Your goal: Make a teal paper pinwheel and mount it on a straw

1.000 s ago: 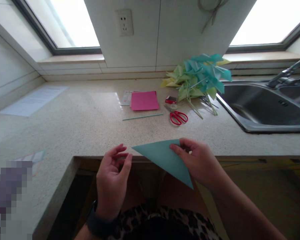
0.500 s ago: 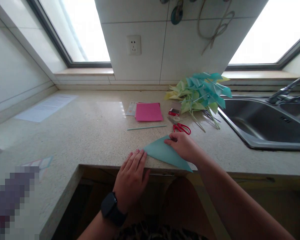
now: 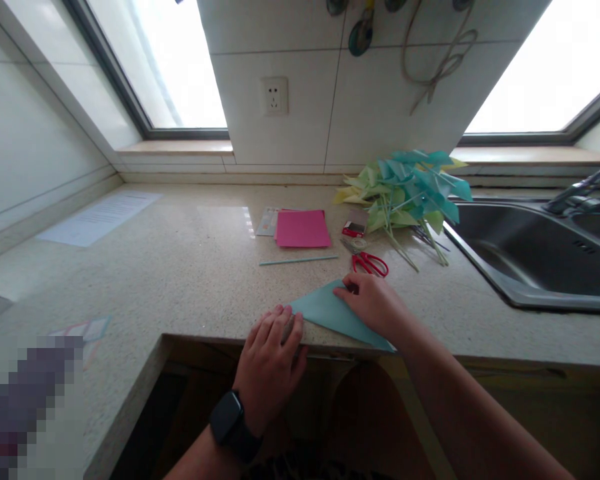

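Note:
A light blue sheet of paper (image 3: 333,308), folded into a triangle, lies at the counter's front edge. My left hand (image 3: 270,350) rests with fingers stretched out over the paper's left corner. On the upper right edge, my right hand (image 3: 373,300) pinches the paper between thumb and fingers. Just beyond that hand lie red-handled scissors (image 3: 373,264). A thin pale blue stick (image 3: 299,260) lies behind the paper, in front of a stack of pink paper (image 3: 304,229).
Blue, green and yellow paper pinwheels (image 3: 415,187) on sticks are heaped at the back right, beside the steel sink (image 3: 505,300). A small red box (image 3: 354,229) and a tape roll (image 3: 360,244) sit near the scissors. A printed sheet (image 3: 100,217) lies back left.
The view has shifted slightly, so everything sits a little lower and further right. Both hands stay on the folded paper; my left fingers are spread a bit more.

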Demonstrator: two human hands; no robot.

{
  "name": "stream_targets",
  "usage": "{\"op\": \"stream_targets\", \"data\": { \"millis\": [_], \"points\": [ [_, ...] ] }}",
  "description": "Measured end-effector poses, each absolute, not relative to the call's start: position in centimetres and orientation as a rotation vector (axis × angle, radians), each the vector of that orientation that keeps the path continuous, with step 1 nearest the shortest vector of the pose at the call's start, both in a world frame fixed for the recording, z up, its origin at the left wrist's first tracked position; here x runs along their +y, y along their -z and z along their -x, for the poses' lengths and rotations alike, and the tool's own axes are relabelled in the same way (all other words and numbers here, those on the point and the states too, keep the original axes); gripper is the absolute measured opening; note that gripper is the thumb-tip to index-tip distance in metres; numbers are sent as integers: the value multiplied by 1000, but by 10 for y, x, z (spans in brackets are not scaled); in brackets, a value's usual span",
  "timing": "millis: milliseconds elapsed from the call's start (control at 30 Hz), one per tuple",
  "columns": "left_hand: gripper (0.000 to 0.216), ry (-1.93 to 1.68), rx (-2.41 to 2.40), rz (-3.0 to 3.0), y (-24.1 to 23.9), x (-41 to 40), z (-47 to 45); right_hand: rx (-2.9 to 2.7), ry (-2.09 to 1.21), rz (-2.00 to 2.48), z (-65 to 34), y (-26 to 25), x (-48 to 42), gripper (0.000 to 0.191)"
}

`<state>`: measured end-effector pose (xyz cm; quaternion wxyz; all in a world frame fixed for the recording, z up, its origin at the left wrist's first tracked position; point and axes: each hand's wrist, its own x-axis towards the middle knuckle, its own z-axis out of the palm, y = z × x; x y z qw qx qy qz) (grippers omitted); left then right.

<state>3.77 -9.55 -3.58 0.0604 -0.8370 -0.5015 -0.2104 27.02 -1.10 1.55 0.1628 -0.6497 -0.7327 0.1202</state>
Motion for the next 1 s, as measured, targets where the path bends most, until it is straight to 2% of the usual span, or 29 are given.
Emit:
{"op": "stream_targets", "data": {
  "millis": [67,200,500,1000],
  "points": [
    [44,621,-1517,2531,35,-96,-38,-2055,-201,1831,-265,-21,-19,15],
    [48,560,-1513,2528,33,-97,-40,-2082,31,1702,-241,-26,-50,24],
    [54,431,-1534,2410,46,-107,-53,-2319,72,1378,-188,19,-106,54],
    [48,273,-1598,2345,33,-111,-62,-2414,148,1367,-206,28,-110,57]
  ]
}}
